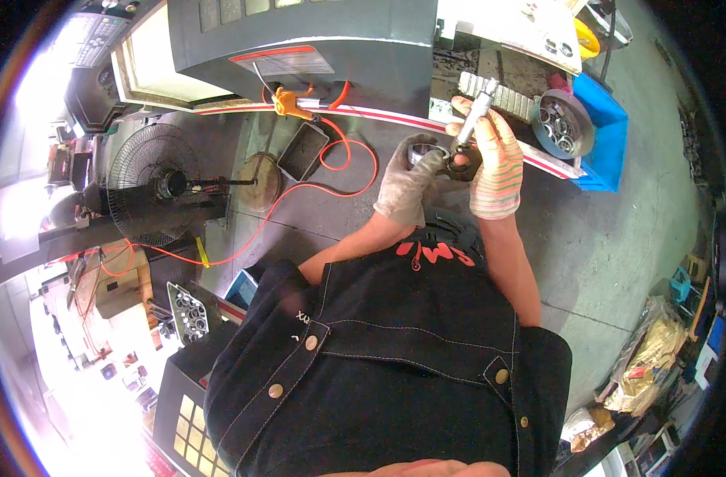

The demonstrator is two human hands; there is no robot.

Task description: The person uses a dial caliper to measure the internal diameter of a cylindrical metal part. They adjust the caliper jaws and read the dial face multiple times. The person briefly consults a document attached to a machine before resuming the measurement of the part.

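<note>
My left hand (406, 187), in a stained grey glove, is closed around a shiny metal ring (417, 153). My right hand (496, 163) wears a striped knit glove with bare fingertips. Its fingers grip a silver cylindrical tool (478, 111), tilted with its upper end away from me. The tool's dark lower end is close beside the left hand's fingers; whether it touches the ring I cannot tell. Both hands are in front of my chest, near the red-and-white edge of the machine.
A round grey container (565, 123) of metal rings stands by a blue bin (605, 135) at right. An orange air gun (287, 102) hangs at the machine's edge, its orange hose (299, 187) looping over the floor. A black fan (160, 179) stands left, near a dark tray (302, 151).
</note>
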